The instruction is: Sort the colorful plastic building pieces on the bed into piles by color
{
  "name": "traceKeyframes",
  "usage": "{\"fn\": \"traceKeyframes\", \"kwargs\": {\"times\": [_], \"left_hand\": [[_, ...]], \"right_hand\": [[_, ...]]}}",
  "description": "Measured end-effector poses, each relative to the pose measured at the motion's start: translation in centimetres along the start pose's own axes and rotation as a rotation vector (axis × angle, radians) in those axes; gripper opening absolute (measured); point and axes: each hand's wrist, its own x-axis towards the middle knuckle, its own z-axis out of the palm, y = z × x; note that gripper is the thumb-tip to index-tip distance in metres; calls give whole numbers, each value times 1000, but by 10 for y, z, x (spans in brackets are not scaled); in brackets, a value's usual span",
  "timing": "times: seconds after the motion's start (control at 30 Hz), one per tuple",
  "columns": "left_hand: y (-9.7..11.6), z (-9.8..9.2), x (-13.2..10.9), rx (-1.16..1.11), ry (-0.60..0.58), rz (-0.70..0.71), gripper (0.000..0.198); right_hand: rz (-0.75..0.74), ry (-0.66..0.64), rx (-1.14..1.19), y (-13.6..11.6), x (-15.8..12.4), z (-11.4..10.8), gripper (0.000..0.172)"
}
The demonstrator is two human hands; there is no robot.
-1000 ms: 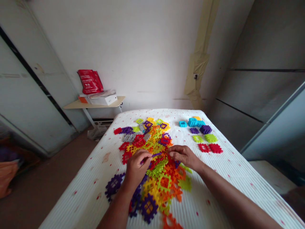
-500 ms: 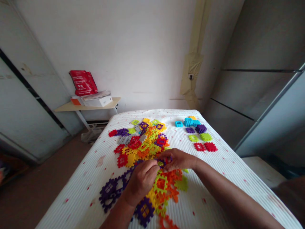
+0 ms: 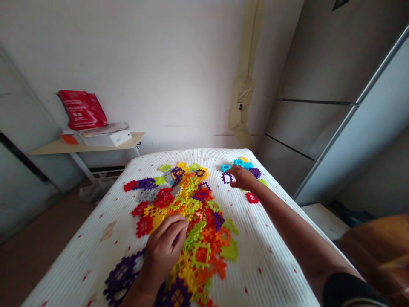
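My right hand (image 3: 242,177) reaches over the far right of the bed-like surface, with a purple square block with an open middle (image 3: 227,178) at its fingertips. Just beyond it lies a light blue block (image 3: 226,167). My left hand (image 3: 166,243) hovers over the near part of a mixed pile of interlocking plastic blocks (image 3: 191,200), its fingers curled together; whatever they hold, if anything, is hidden. Below and left of that hand lie purple blocks (image 3: 119,275). Right of it sits a lime green block with a square hole (image 3: 201,255).
Sorted blocks stand in small groups at the far right: light blue blocks (image 3: 244,163), a purple stack (image 3: 255,172) and a red block (image 3: 252,197). A white spotted cover (image 3: 255,256) lies under everything. Back left, a small table (image 3: 51,147) bears a red bag (image 3: 82,110).
My right hand has moved from the pile to the far right with the purple block. My left hand stays over the pile, fingers curled. The view has turned right.
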Motion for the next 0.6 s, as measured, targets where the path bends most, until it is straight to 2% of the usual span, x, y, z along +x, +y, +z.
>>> {"fn": "traceKeyframes", "kwargs": {"times": [0.07, 0.17, 0.33, 0.6], "left_hand": [[-1, 1, 0, -8, 1, -3, 19], [-3, 3, -1, -11, -9, -12, 18], [-9, 3, -2, 4, -13, -14, 16], [-10, 4, -2, -6, -22, -6, 16]], "right_hand": [[62, -68, -104, 21, 11, 3, 49], [100, -168, -184, 34, 21, 12, 48], [127, -250, -212, 32, 33, 25, 51], [188, -382, -231, 30, 44, 33, 49]]}}
